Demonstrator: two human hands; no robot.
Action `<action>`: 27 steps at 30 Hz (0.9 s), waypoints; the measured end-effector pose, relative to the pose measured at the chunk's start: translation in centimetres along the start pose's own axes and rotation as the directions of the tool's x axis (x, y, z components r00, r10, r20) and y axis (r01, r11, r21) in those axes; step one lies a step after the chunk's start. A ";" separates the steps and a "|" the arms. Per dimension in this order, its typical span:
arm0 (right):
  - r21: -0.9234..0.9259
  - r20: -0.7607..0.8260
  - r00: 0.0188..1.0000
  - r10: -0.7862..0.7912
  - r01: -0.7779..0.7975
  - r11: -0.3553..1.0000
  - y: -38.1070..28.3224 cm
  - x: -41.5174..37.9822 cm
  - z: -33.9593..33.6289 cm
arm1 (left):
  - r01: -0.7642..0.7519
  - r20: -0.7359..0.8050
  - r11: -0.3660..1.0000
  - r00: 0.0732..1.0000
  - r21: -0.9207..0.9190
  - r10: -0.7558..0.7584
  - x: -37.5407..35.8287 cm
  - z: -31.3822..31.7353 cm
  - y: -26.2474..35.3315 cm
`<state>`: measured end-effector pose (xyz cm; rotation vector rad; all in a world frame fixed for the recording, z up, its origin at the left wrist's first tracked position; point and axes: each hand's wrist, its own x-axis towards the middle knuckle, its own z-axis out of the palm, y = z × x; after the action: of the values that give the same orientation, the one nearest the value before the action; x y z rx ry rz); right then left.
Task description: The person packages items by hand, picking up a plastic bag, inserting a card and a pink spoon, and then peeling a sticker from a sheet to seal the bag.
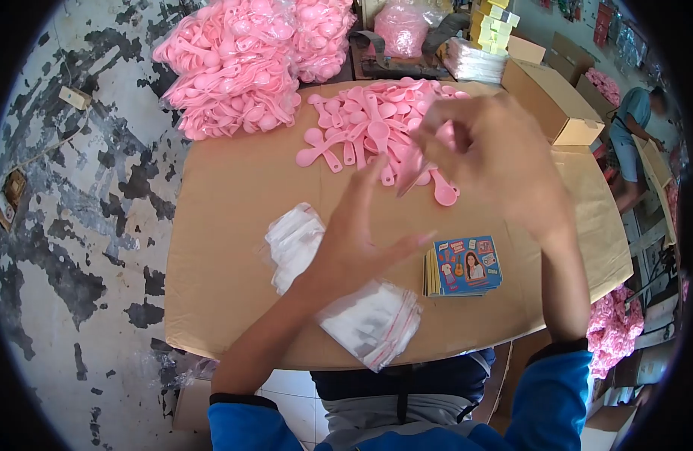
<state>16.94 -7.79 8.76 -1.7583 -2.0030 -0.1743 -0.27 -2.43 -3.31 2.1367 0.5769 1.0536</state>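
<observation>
My left hand (357, 244) is above the stacks of clear plastic bags (373, 319), its thumb and fingers spread apart with nothing between them. Further right and higher, my right hand (482, 143) is blurred, its fingers curled near the right side of the pink spoon pile (376, 120). Something thin and pinkish shows below its fingertips, too smeared to make out. A stack of blue printed cards (470, 264) lies on the brown table (233, 225), right of the bags.
Large bags of pink spoons (241, 68) stand at the back left. An open cardboard box (553, 101) sits at the back right, near yellow boxes (493, 26). Another person (636, 124) works at the far right.
</observation>
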 end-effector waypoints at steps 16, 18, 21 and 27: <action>0.768 0.175 0.982 -0.077 -0.088 0.634 2.3 0.6 3.8 | 0.207 0.048 0.774 0.974 -0.599 -0.223 0.6 -0.6 -0.3; 0.641 -0.003 0.993 -0.115 0.090 0.762 2.2 0.6 4.1 | 0.176 -0.056 0.814 0.967 -0.553 -0.247 0.9 -1.1 -0.2; 0.204 -0.368 0.861 -0.351 0.442 0.873 2.4 0.8 5.6 | 0.169 -0.108 0.910 0.968 -0.377 -0.225 0.4 -1.5 -0.5; -0.040 -0.401 0.763 -0.507 0.538 0.842 2.1 0.9 6.8 | 0.154 -0.103 0.973 0.979 -0.174 -0.173 0.2 -1.5 -0.3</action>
<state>17.13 -3.91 2.69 -0.9618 -2.0941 -0.5778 -1.42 -1.54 -2.73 1.8590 0.6849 1.1006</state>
